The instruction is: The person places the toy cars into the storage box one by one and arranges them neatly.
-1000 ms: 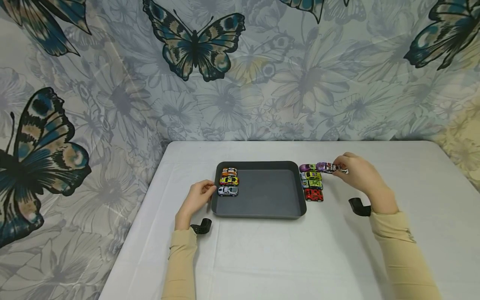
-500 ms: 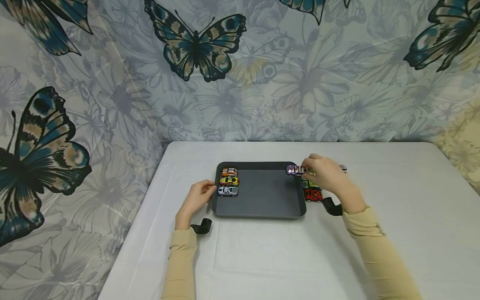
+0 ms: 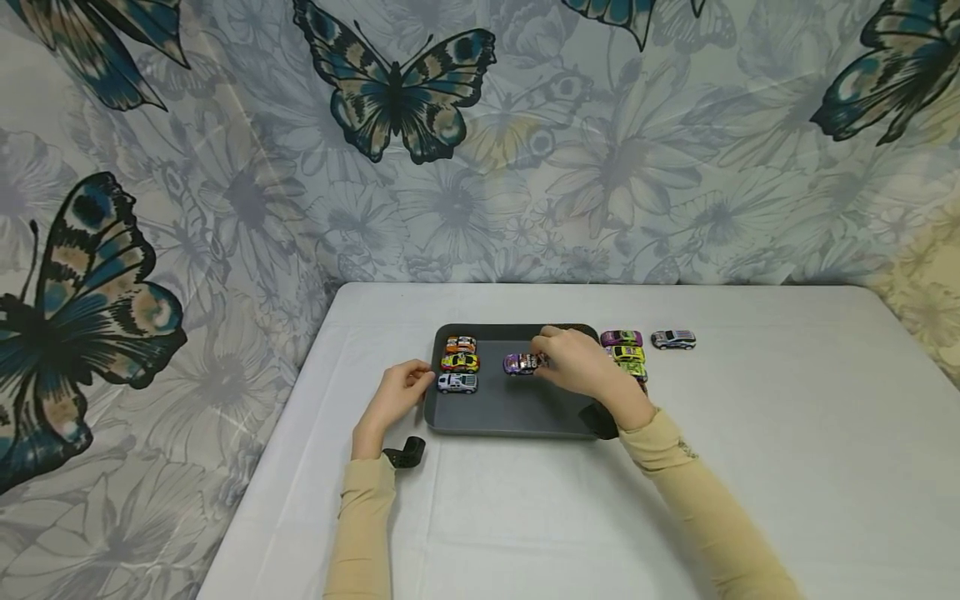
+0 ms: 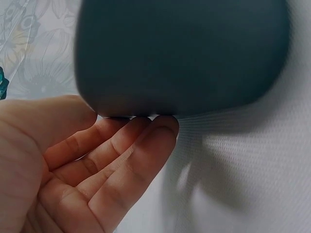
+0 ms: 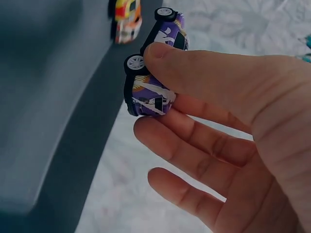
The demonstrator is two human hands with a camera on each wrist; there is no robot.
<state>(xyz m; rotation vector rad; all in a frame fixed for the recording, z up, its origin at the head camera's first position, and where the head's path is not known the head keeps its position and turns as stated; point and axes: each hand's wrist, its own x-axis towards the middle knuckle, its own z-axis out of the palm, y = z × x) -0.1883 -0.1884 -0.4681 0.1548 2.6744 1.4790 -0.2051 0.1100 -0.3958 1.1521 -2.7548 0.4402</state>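
The right hand (image 3: 581,360) and its purple car (image 3: 522,364) have moved leftward, from the right rim of the dark tray (image 3: 517,421) to over its middle. The left hand (image 3: 396,396) remains at the tray's left side.

The right hand pinches the car between thumb and fingers; the right wrist view shows the thumb pressed along its side. Whether the car touches the tray floor cannot be told. The left hand holds its fingers loosely bent, their tips touching the tray's outer wall.

Inside the tray, along the left wall, an orange-and-white car (image 3: 461,344), a yellow car (image 3: 460,362) and a silvery-white car (image 3: 457,383) form a column. On the white-covered worktop (image 3: 510,517), just beside the tray's right rim, stand a magenta car (image 3: 621,337) and other cars partly hidden by the right forearm. A silver-blue car (image 3: 673,339) lies further right.
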